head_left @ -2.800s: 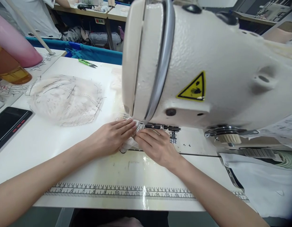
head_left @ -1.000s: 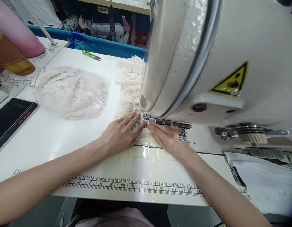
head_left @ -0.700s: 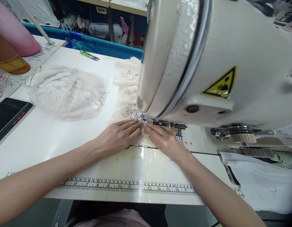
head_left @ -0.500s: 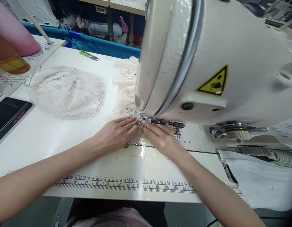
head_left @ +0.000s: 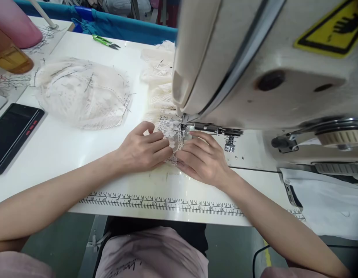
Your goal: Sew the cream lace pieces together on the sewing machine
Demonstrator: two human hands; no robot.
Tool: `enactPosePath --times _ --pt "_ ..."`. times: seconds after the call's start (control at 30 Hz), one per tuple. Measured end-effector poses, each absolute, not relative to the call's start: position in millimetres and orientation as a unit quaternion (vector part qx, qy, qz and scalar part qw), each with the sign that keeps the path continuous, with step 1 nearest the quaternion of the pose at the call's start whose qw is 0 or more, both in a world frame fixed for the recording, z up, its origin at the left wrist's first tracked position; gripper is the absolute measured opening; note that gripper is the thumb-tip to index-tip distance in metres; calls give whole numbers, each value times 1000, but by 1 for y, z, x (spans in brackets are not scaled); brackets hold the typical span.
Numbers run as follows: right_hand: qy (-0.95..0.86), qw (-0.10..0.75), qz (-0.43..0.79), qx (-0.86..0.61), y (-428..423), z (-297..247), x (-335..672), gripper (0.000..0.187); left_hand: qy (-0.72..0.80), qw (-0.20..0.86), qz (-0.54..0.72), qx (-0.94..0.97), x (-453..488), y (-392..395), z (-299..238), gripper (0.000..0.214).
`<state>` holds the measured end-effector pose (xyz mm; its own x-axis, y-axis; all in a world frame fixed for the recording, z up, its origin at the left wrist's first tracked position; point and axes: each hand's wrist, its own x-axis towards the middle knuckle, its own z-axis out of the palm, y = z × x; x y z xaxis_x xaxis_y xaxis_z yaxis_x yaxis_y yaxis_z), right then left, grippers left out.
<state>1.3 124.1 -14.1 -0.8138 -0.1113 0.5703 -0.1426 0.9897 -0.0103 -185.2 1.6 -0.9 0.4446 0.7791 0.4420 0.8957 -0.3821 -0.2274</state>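
Note:
Cream lace fabric (head_left: pixel 167 126) runs under the presser foot (head_left: pixel 183 125) of a white sewing machine (head_left: pixel 202 54). Its near end reaches toward me between my hands. My left hand (head_left: pixel 147 148) is curled, its fingertips closed on the lace's near left edge, the thumb mostly hidden. On the other side, my right hand (head_left: pixel 202 158) pinches the same near end, its upper fingers bent beside the foot. A pile of sheer cream lace pieces (head_left: pixel 83 94) with dark loose threads lies to the left.
Green thread snips (head_left: pixel 106 41) lie at the back of the table. A black phone (head_left: pixel 15 135) and an amber thread cone (head_left: pixel 11 54) are at the left. White cloth (head_left: pixel 326 204) lies at the right. A printed ruler (head_left: pixel 164 204) follows the front edge.
Both hands have drawn back from the presser foot toward me, and their flat fingers have curled onto the lace. More lace shows between them. The view has tilted downward.

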Motion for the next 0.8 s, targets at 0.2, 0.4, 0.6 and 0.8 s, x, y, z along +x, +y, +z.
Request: enactPosePath --times 0.2,0.4,0.6,0.8 --pt "-943 318 14 96 122 -12 1 18 -491 259 -150 -818 -182 1 1 26" --pt "-945 304 26 116 123 -12 5 10 -521 119 -169 -828 -179 1 -3 28" --pt "-942 319 24 102 123 -14 5 7 -552 68 -141 -819 -180 1 -13 53" --pt "-944 318 9 92 119 -13 2 10 -531 58 -116 -838 -192 3 -8 53"
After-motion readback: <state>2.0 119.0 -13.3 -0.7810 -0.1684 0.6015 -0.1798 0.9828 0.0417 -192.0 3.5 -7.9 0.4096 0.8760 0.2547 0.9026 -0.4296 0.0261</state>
